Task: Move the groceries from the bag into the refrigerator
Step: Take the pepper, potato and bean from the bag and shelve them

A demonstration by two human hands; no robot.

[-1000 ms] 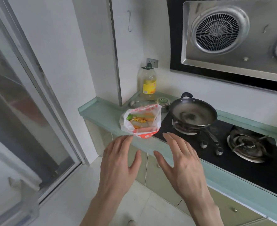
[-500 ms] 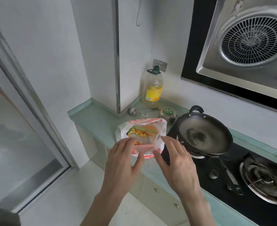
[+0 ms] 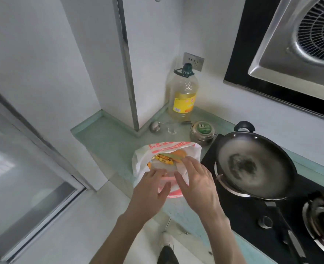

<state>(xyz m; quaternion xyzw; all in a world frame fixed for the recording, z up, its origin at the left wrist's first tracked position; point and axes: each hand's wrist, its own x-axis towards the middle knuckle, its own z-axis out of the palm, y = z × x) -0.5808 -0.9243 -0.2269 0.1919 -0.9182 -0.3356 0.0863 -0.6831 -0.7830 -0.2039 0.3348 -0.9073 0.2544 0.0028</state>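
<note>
A white plastic bag with red print [image 3: 192,152] stands open on the pale green counter [image 3: 107,141], left of the stove. Inside it I see yellow-orange packets [image 3: 164,160], an orange round item [image 3: 179,153] and a green leaf. My left hand [image 3: 149,191] reaches over the bag's near rim, fingers straight and resting on the plastic. My right hand [image 3: 197,180] lies over the bag's right side, fingers extended onto the plastic near the leaf. Neither hand visibly grips anything. No refrigerator is in view.
A black wok [image 3: 252,164] sits on the burner just right of the bag. Behind the bag stand an oil bottle [image 3: 183,94], a green-lidded tin [image 3: 203,131], a small glass and a ladle [image 3: 155,127]. A glass sliding door [image 3: 24,168] is at left.
I have stepped closer to the counter. Both hands moved forward from in front of the bag onto its opening.
</note>
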